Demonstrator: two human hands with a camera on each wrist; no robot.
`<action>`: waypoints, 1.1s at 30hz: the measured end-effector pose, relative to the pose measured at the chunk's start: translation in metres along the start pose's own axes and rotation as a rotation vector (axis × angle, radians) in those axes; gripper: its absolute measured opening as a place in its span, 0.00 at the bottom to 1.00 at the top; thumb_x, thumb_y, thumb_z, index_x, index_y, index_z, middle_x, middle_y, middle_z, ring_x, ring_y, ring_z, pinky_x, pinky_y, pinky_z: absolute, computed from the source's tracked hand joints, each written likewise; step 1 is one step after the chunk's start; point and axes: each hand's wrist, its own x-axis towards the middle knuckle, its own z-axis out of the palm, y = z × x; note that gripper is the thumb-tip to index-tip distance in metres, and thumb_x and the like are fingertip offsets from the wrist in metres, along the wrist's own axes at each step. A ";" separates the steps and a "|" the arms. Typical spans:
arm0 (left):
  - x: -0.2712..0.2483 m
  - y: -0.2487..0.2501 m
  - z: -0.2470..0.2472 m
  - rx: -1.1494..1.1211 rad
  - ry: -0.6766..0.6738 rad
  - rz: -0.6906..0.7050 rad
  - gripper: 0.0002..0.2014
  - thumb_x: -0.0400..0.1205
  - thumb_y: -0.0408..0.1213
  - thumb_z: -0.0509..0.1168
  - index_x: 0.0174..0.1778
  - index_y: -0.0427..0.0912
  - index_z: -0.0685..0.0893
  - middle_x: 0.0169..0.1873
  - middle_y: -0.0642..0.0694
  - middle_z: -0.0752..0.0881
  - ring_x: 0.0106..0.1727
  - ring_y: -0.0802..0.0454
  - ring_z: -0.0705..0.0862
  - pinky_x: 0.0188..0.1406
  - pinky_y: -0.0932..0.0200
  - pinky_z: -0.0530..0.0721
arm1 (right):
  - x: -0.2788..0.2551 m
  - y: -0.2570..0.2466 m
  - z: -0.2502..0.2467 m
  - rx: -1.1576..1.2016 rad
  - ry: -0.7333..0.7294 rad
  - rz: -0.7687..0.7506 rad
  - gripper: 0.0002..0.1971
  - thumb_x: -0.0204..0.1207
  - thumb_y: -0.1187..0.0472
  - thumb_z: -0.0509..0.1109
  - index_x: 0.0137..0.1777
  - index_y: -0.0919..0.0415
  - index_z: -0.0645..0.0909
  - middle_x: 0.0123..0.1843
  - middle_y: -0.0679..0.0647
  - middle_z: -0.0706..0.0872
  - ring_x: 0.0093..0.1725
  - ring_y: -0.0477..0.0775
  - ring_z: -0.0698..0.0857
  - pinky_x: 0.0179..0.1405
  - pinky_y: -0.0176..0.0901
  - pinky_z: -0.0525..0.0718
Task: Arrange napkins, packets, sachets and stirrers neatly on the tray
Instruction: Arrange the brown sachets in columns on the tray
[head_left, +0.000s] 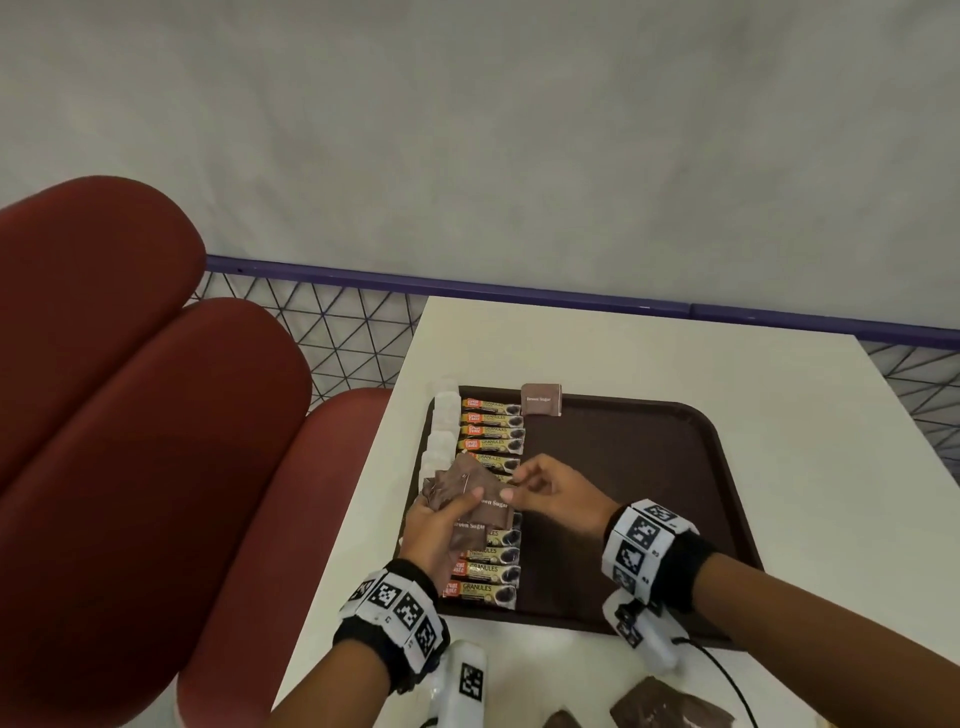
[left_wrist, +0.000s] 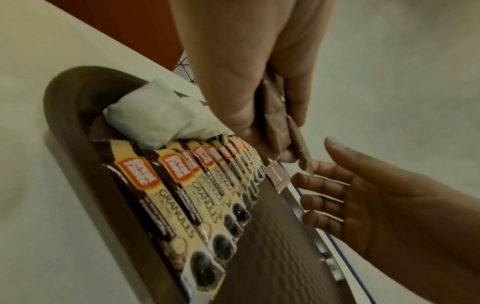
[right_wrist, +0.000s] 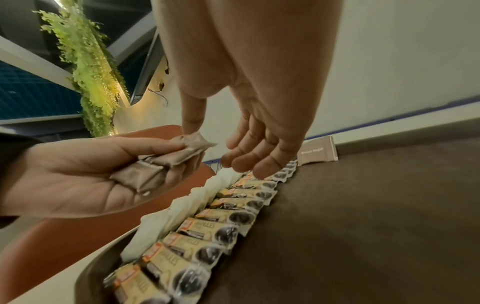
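My left hand grips a fanned stack of brown sugar sachets above the left part of the brown tray. My right hand pinches the edge of the top sachet with thumb and forefinger, its other fingers loosely spread. The left wrist view shows the stack edge-on; the right wrist view shows it lying in my left palm. One brown sugar sachet stands at the tray's far rim. A column of coffee granules sachets runs down the tray's left side, with white sachets along the left rim.
The tray sits on a white table. More brown sachets and a black cable lie on the near edge. Red padded seats stand at the left. A purple rail with wire mesh runs behind.
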 end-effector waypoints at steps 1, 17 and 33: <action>-0.001 -0.001 0.002 0.003 -0.006 -0.001 0.20 0.75 0.26 0.70 0.63 0.35 0.79 0.49 0.35 0.87 0.40 0.44 0.88 0.26 0.59 0.85 | 0.000 0.002 0.002 0.000 -0.011 0.010 0.10 0.72 0.55 0.74 0.48 0.55 0.76 0.47 0.53 0.81 0.46 0.48 0.79 0.48 0.39 0.78; 0.011 0.007 -0.017 -0.169 -0.066 -0.113 0.21 0.79 0.30 0.63 0.69 0.31 0.74 0.55 0.27 0.84 0.42 0.42 0.87 0.30 0.54 0.89 | 0.070 0.016 -0.069 -0.027 0.542 0.166 0.08 0.74 0.69 0.70 0.36 0.58 0.76 0.43 0.57 0.81 0.44 0.54 0.78 0.42 0.37 0.73; 0.025 0.012 -0.034 -0.123 -0.100 -0.078 0.19 0.79 0.26 0.64 0.67 0.35 0.77 0.57 0.31 0.87 0.60 0.36 0.85 0.50 0.43 0.87 | 0.123 0.034 -0.060 -0.167 0.583 0.300 0.05 0.74 0.67 0.67 0.48 0.64 0.81 0.56 0.65 0.84 0.51 0.65 0.84 0.47 0.47 0.81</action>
